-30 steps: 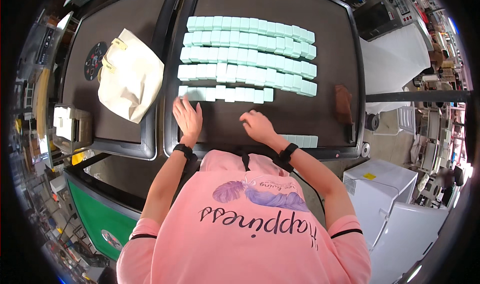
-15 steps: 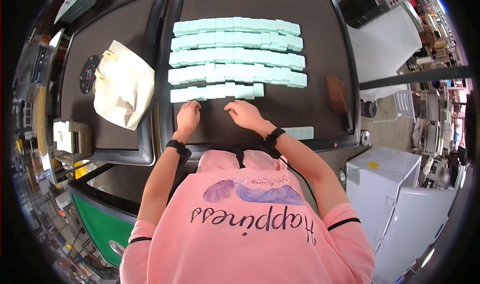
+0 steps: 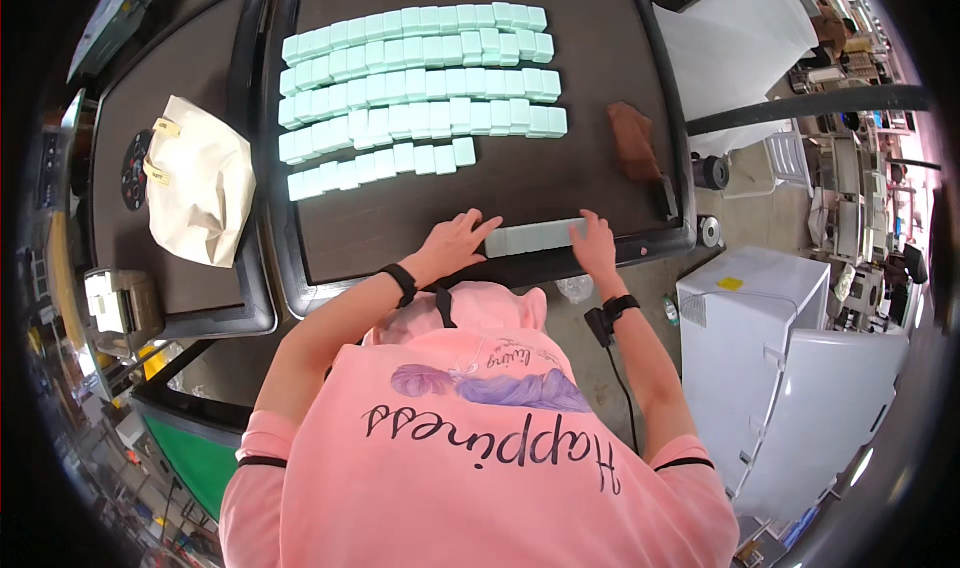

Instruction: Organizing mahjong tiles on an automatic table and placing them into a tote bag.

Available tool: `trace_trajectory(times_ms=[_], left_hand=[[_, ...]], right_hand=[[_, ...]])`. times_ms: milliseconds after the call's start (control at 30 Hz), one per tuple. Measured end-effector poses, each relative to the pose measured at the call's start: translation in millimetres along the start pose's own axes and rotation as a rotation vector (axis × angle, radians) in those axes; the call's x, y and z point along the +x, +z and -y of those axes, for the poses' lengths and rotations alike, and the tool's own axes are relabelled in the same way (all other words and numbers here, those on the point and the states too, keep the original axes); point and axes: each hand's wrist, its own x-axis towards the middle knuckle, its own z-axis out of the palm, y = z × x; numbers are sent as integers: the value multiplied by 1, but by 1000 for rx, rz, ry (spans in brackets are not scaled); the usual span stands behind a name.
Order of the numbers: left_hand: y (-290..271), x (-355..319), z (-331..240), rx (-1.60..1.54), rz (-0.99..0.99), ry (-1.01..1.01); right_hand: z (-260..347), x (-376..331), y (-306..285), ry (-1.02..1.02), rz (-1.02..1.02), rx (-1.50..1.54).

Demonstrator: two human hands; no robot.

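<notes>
Near the table's front edge lies a short row of pale green mahjong tiles [image 3: 535, 237], set side by side. My left hand [image 3: 455, 245] is at its left end, with fingertips against the end tile. At the opposite end, my right hand [image 3: 598, 245] has its fingers bent over the last tile. The row sits pressed between both hands. Farther back, several long rows of mahjong tiles [image 3: 420, 88] run across the dark tabletop [image 3: 420, 203]. The nearest of them, a shorter row [image 3: 380, 166], stops partway along.
A brown pouch-like thing [image 3: 632, 143] lies on the table's right side. On the neighbouring table to the left rests a cream bag [image 3: 200, 183] beside a round black panel [image 3: 136, 171]. Raised dark rims [image 3: 655, 245] border the tabletop. A white cabinet [image 3: 745, 338] stands at right.
Both hands have left the nearest long row and come rightward and closer to me, onto the ends of the short row. The view has shifted, so the rows appear farther left and higher.
</notes>
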Motion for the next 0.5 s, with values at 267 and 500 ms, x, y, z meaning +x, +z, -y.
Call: trace_trajectory(times_ms=[267, 500], left_hand=[[-9, -35, 10, 127, 11, -209], [-49, -107, 48, 220, -34, -490]], right_hand=[[114, 4, -5, -344, 179, 91], [190, 9, 7, -578, 517, 183]])
